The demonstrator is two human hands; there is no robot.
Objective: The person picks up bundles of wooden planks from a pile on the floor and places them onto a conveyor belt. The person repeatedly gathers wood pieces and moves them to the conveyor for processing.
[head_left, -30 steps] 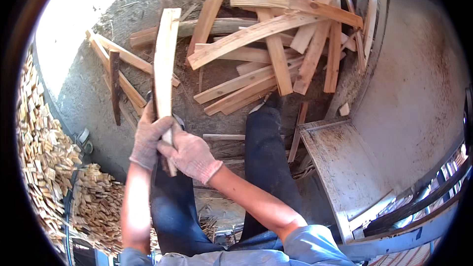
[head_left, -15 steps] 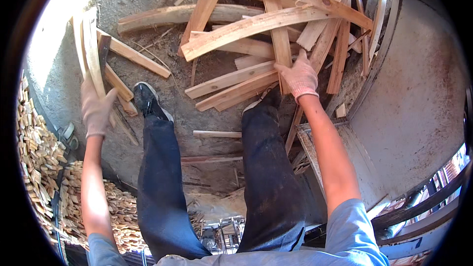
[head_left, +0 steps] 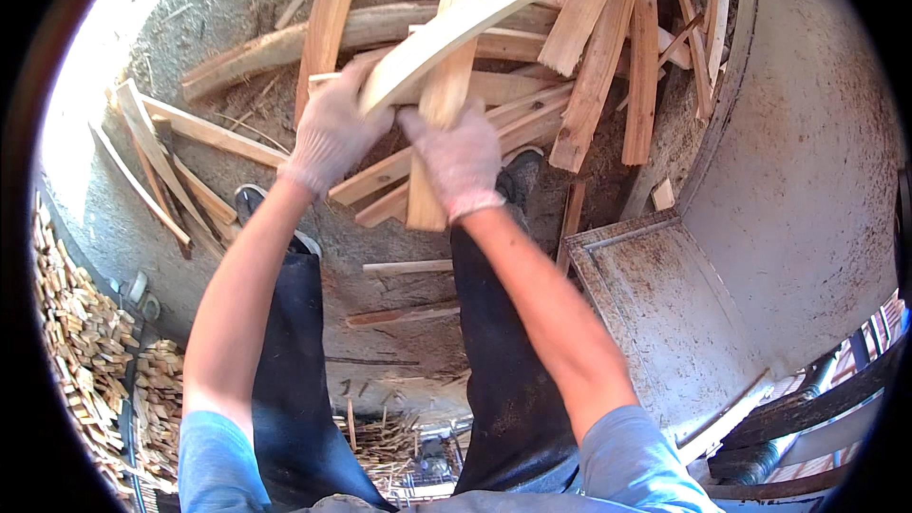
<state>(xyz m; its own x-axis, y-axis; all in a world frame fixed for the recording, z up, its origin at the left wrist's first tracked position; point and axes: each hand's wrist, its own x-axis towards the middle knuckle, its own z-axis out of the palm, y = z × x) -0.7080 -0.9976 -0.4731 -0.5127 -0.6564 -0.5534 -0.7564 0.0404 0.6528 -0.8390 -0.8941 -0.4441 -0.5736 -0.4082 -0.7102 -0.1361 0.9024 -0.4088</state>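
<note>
My left hand (head_left: 331,138), in a pale work glove, is closed on the near end of a curved wooden plank (head_left: 503,9). This plank slants up to the right, over the other wood. Beside it my gloved right hand (head_left: 458,154) grips a straighter wooden plank (head_left: 427,204), its near end sticking out below my fingers. The curved plank crosses above the straight one. Both gloves are slightly blurred, and some fingers are hidden behind the wood. Several loose boards (head_left: 600,66) lie on the ground beyond my hands.
A few thin strips (head_left: 152,152) lie at the left, by my left shoe (head_left: 252,199). Heaped short wood pieces (head_left: 85,342) fill the lower left. A large rusty metal panel (head_left: 798,152) curves up on the right, with a flat metal ledge (head_left: 655,294) beside it.
My left hand has let go of the strips at the left and moved right onto the curved plank. My right hand has drawn the straight plank toward me and left.
</note>
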